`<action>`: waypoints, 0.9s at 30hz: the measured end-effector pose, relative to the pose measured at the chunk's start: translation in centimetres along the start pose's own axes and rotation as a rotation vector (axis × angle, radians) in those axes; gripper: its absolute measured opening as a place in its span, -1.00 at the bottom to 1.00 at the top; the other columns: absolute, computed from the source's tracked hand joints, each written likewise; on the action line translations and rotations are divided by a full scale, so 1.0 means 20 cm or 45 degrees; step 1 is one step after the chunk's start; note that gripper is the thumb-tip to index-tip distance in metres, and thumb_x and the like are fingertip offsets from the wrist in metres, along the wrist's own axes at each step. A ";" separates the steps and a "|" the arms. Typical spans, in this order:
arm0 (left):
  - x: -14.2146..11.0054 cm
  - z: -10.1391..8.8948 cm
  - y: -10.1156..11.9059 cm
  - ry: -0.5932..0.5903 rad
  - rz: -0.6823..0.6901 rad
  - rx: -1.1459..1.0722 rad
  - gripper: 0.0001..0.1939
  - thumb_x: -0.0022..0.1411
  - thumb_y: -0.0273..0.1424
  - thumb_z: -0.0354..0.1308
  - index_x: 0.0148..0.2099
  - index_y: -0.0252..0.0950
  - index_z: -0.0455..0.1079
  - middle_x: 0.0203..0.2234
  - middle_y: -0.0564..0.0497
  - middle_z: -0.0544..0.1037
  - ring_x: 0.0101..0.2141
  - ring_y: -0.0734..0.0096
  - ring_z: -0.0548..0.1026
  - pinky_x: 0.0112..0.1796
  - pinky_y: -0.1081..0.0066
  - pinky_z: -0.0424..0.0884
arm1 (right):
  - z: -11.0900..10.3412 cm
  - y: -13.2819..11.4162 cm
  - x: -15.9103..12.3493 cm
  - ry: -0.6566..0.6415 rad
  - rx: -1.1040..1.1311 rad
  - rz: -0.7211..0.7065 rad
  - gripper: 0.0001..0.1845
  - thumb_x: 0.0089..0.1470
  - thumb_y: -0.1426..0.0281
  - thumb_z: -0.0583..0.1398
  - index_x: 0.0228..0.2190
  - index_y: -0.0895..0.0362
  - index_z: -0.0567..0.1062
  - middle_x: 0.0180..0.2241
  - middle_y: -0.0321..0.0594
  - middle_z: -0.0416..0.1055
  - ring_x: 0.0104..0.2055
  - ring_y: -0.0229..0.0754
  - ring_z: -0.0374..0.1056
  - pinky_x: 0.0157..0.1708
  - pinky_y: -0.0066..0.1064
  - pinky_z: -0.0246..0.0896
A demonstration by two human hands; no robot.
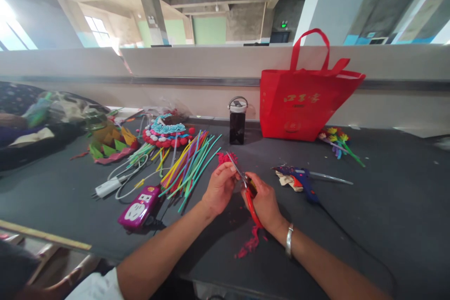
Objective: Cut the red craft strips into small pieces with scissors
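My right hand [264, 201] is wrapped around a pair of scissors [251, 207] with red handles, its blades pointing up and away. Close beside the blades, my left hand [221, 186] has thumb and fingers pinched together. What they pinch is hidden or too small to make out. Just beyond the left fingertips is a bunch of crinkled red material [225, 158]; whether it is held or lying on the table cannot be told. Red scraps [249, 243] lie on the dark table [207, 262] below the scissors.
Coloured sticks [191, 164] lie left of my hands, near a purple power socket [139, 207] and a white charger [108, 187]. Behind stand a dark bottle [236, 124] and a red bag [298, 103]. A blue glue gun [304, 182] with a trailing cord lies right.
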State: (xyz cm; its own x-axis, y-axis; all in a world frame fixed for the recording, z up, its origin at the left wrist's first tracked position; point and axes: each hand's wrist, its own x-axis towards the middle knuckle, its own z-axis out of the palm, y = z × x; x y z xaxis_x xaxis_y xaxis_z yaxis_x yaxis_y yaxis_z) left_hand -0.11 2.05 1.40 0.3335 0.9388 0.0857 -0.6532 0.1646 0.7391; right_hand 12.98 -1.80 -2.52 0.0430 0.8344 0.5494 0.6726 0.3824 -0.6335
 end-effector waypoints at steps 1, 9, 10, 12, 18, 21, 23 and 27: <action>0.00 0.00 0.00 -0.003 0.004 0.002 -0.88 0.08 -0.41 0.27 -0.40 -0.34 0.39 -0.55 0.08 0.41 -0.47 0.51 0.35 -0.31 0.44 0.25 | 0.00 0.00 0.00 -0.002 -0.003 0.003 -0.67 0.04 0.47 0.12 -0.10 0.11 0.41 -0.31 -0.23 0.52 -0.31 -0.17 0.46 -0.26 -0.39 0.33; 0.01 0.00 0.00 -0.037 -0.012 0.047 -0.84 0.08 -0.36 0.27 -0.43 -0.34 0.40 -0.60 0.07 0.40 -0.50 0.49 0.33 -0.36 0.43 0.23 | -0.01 0.00 0.00 -0.022 -0.016 0.121 -0.62 0.02 0.43 0.14 -0.07 0.08 0.39 -0.28 -0.23 0.53 -0.33 -0.14 0.47 -0.30 -0.37 0.33; 0.01 0.00 0.00 -0.041 -0.019 0.048 -0.83 0.08 -0.35 0.27 -0.43 -0.34 0.39 -0.60 0.08 0.39 -0.51 0.49 0.32 -0.36 0.43 0.23 | -0.02 0.00 0.00 -0.029 -0.010 0.123 -0.62 0.02 0.42 0.14 -0.07 0.08 0.38 -0.29 -0.23 0.53 -0.33 -0.15 0.47 -0.29 -0.37 0.33; 0.01 0.00 0.00 -0.055 -0.027 0.044 -0.83 0.09 -0.36 0.26 -0.44 -0.34 0.38 -0.61 0.08 0.38 -0.51 0.50 0.32 -0.36 0.43 0.23 | -0.02 0.00 0.00 -0.035 0.001 0.123 -0.62 0.02 0.43 0.13 -0.07 0.08 0.38 -0.28 -0.24 0.53 -0.32 -0.15 0.47 -0.27 -0.37 0.33; -0.01 0.01 -0.01 -0.036 -0.033 0.064 -0.85 0.09 -0.38 0.27 -0.44 -0.34 0.40 -0.59 0.07 0.41 -0.49 0.50 0.34 -0.33 0.45 0.25 | -0.01 -0.01 -0.01 -0.031 0.003 0.159 -0.61 0.01 0.42 0.12 -0.07 0.07 0.37 -0.29 -0.24 0.53 -0.31 -0.13 0.48 -0.29 -0.37 0.33; -0.01 0.01 -0.01 -0.002 -0.074 0.044 -0.85 0.05 -0.39 0.30 -0.41 -0.34 0.41 -0.58 0.07 0.44 -0.49 0.53 0.36 -0.34 0.48 0.25 | -0.02 -0.02 -0.01 -0.027 0.001 0.168 -0.61 0.01 0.43 0.12 -0.07 0.06 0.37 -0.29 -0.24 0.53 -0.30 -0.13 0.49 -0.29 -0.37 0.33; -0.02 0.02 -0.02 0.009 -0.086 0.033 -0.84 0.04 -0.39 0.32 -0.41 -0.35 0.41 -0.57 0.07 0.45 -0.49 0.54 0.37 -0.35 0.49 0.25 | -0.02 -0.03 -0.01 -0.030 0.003 0.165 -0.62 0.01 0.43 0.12 -0.08 0.06 0.37 -0.30 -0.25 0.53 -0.32 -0.14 0.48 -0.30 -0.37 0.34; -0.02 0.02 -0.02 -0.013 -0.090 0.008 -0.84 0.02 -0.40 0.33 -0.41 -0.35 0.41 -0.57 0.07 0.45 -0.49 0.54 0.37 -0.35 0.49 0.25 | -0.02 -0.02 -0.01 -0.028 0.016 0.153 -0.61 0.00 0.45 0.11 -0.07 0.07 0.36 -0.28 -0.21 0.52 -0.30 -0.13 0.48 -0.27 -0.34 0.35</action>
State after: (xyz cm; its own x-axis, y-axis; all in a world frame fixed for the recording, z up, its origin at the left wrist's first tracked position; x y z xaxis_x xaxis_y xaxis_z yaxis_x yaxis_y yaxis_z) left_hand 0.32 1.48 1.40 0.3857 0.9218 0.0398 -0.6234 0.2286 0.7477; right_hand 13.08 -2.22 -2.09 0.1067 0.8830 0.4571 0.6544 0.2838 -0.7009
